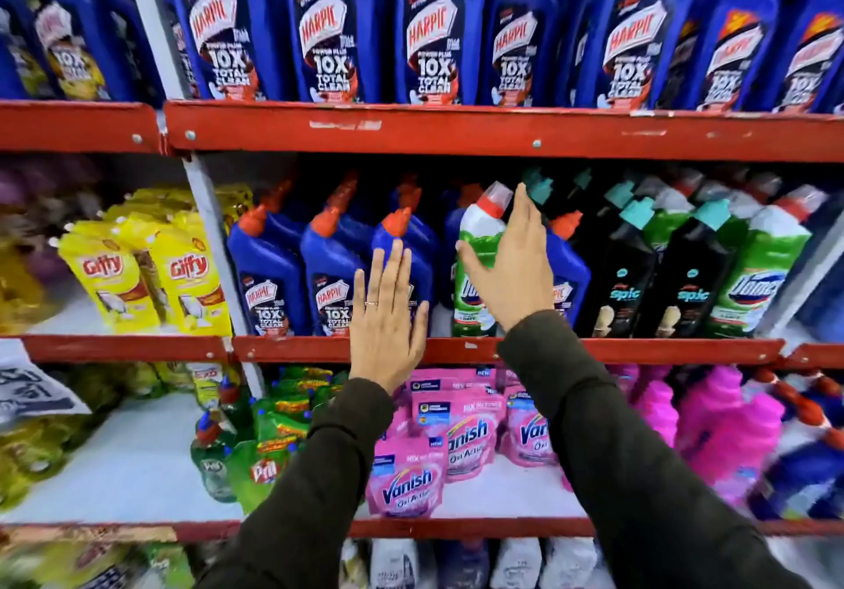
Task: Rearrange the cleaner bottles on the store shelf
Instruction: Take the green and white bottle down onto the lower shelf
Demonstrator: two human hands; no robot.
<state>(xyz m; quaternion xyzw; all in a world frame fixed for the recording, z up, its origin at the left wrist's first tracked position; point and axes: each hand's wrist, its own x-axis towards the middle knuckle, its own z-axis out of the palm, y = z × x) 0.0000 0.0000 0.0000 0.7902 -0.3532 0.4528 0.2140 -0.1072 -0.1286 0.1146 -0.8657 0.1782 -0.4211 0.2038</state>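
On the middle shelf (639, 350) stand small blue Harpic bottles (269, 278) with orange caps, a green Domex bottle (477, 264) with a red and white cap, black Spic bottles (616, 278) and another green Domex bottle (758, 278). My left hand (388, 323) is flat with its fingers apart, in front of the third blue Harpic bottle (402, 241). My right hand (511, 264) is open beside the green Domex bottle, thumb on its front and fingers along its right side. Another blue Harpic bottle (568, 269) stands partly hidden behind my right hand.
Large blue Harpic bottles (329, 36) fill the top shelf. Yellow Giffy pouches (187, 278) sit left of a white upright post (214, 241). Below are pink Vanish pouches (406, 479), green Pril bottles (260, 460) and pink bottles (726, 424).
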